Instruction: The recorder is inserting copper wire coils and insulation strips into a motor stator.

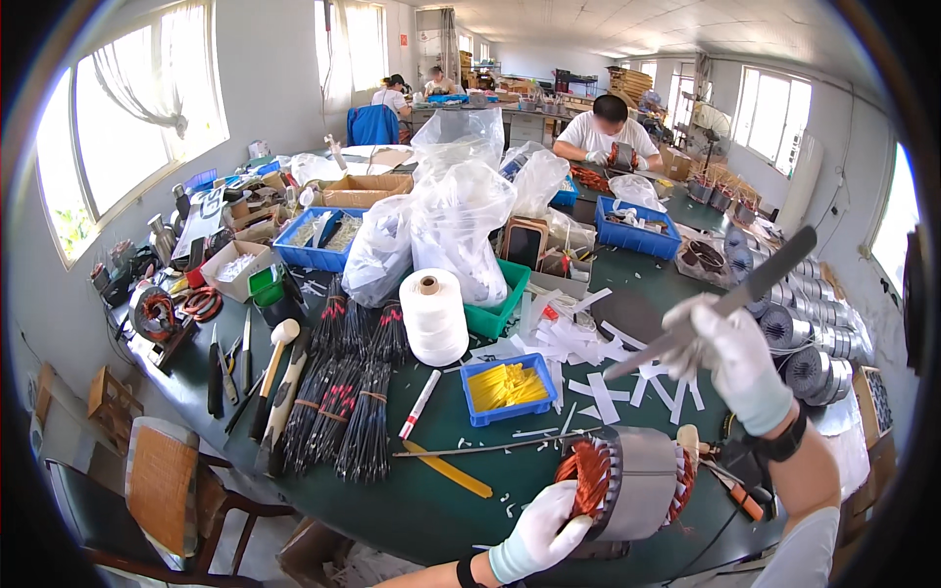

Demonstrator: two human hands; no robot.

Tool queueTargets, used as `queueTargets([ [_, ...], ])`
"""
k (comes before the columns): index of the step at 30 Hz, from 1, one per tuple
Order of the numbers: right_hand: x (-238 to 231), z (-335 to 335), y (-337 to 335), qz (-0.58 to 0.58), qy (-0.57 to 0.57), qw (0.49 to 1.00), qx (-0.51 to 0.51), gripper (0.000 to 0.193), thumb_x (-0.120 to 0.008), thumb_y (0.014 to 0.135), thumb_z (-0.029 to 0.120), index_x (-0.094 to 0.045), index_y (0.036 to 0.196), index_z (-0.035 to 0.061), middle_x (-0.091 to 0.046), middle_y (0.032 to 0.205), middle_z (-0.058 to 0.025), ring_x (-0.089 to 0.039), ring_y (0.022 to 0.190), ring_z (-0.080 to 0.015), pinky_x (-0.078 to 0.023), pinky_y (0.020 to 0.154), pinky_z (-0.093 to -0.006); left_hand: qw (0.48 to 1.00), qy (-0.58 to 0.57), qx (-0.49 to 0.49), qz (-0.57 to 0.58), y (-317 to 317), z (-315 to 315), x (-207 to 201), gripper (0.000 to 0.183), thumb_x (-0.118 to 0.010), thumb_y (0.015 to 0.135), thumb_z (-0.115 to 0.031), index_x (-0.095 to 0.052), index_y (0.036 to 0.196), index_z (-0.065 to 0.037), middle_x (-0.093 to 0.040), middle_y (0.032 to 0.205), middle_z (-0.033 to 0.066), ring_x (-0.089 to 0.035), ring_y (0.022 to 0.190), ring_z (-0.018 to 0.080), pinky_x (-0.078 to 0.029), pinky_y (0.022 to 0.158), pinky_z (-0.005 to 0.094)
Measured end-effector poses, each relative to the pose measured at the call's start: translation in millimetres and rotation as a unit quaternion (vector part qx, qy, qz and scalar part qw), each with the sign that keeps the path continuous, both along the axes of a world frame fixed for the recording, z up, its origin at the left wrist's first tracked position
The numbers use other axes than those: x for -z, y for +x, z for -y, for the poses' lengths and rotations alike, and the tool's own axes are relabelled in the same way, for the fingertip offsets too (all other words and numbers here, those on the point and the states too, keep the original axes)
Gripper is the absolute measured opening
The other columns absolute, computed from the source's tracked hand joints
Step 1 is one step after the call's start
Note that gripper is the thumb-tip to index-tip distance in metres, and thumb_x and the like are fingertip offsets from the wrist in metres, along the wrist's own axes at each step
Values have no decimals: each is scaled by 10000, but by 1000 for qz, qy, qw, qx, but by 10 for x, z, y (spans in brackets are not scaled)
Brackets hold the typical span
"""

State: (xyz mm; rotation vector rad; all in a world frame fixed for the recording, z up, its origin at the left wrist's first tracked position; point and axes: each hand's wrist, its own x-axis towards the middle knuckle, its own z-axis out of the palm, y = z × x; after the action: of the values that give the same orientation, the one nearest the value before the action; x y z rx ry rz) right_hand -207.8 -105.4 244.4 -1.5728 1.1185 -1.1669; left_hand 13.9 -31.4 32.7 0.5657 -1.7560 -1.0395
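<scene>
A motor stator (639, 484), a grey steel core with copper windings at both ends, lies on its side at the table's front edge. My left hand (537, 534), in a white glove, grips its left winding, with the thumb lower down. Raised above and right of the stator, my gloved right hand (730, 358) is closed round a long flat dark-grey blade-like tool (779, 263). The blade slants from lower left to upper right, rounded at its upper end. White paper strips (569, 338) lie scattered behind the stator. A thin rod (490, 450) and a yellow flat strip (449, 470) lie left of it.
A blue tray (507, 389) of yellow pieces, a white thread cone (433, 318) and bundled black leads (338, 412) stand left of centre. A mallet (284, 333) and hand tools lie farther left. Metal cores (818, 372) line the right side. A co-worker (608, 137) sits across the table.
</scene>
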Motion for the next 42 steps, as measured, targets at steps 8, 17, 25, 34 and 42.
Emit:
queueTargets([
  [8, 587, -452, -101, 60, 197, 977, -55, 395, -507, 1040, 329, -643, 1110, -35, -729, 872, -163, -709, 727, -186, -554, 663, -276, 997, -45, -59, 19, -19, -19, 62, 235, -670, 844, -153, -617, 1003, 12, -598, 1039, 210, -571, 1005, 385, -461, 926, 431],
  [17, 898, -589, -56, 126, 81, 987, 57, 365, -393, 1073, 287, -614, 1072, -5, -723, 816, -132, -671, 667, -152, -470, 615, -248, 994, -26, -104, 1, -28, 6, 5, 173, -653, 712, -70, -546, 835, -14, -503, 839, 155, -491, 754, 308, -434, 691, 388],
  [25, 945, -648, -55, 143, 47, 988, 31, 323, -472, 1045, 250, -623, 1050, -35, -730, 826, -156, -686, 678, -167, -486, 623, -247, 995, -38, -88, 18, 17, -38, 70, 263, -711, 795, -169, -558, 935, -7, -548, 888, 162, -526, 821, 351, -448, 775, 408],
  [34, 1125, -597, -161, 127, -46, 991, 4, 360, -549, 1037, 319, -623, 1085, -30, -700, 1057, -167, -660, 837, -164, -528, 751, -308, 999, 31, -32, -30, -102, 26, 219, 154, -597, 772, -38, -591, 926, -26, -519, 860, 148, -503, 778, 330, -435, 721, 409],
  [42, 588, -655, -431, -72, -115, 982, -129, 362, -603, 1007, 312, -546, 1140, -20, -681, 1068, -278, -704, 885, -280, -595, 785, -383, 945, 296, -29, -136, -156, -131, -211, 316, -589, 941, -97, -526, 1222, 36, -565, 983, 5, -467, 777, 58, -438, 697, 235],
])
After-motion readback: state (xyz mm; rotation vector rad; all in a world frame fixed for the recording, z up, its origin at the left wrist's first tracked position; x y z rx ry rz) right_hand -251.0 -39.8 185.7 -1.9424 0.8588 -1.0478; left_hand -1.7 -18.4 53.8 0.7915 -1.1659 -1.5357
